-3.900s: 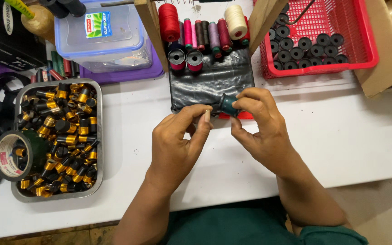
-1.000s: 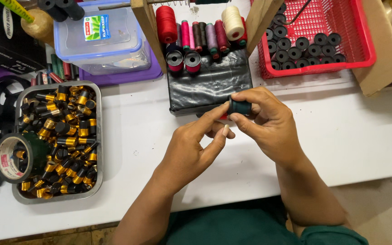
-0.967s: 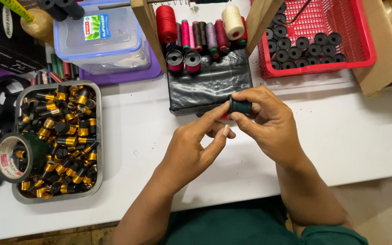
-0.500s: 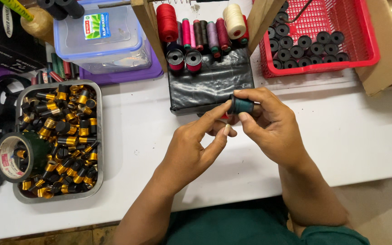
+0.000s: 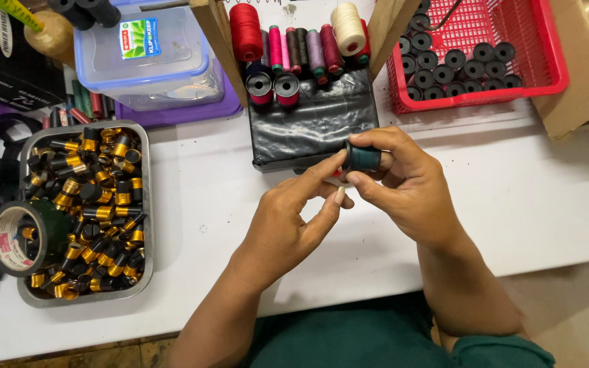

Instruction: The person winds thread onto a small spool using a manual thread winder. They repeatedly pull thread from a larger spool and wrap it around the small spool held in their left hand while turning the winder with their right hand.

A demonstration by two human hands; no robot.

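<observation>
A small dark bobbin [image 5: 361, 157] is pinched in the right hand [image 5: 403, 187], above the white table [image 5: 547, 184] by the black block [image 5: 315, 123]. Its end is touched by the left hand [image 5: 288, 218] fingertips, closed narrow. Winding seems in hand; steady turning is needed.

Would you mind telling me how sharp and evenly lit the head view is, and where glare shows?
Head view: sharp and evenly lit; both hands, left and right, and the dark thread spool are crisp; glare streaks the black plastic wrap; soft shadows lie under the hands on the white table; edges bow slightly.
</observation>
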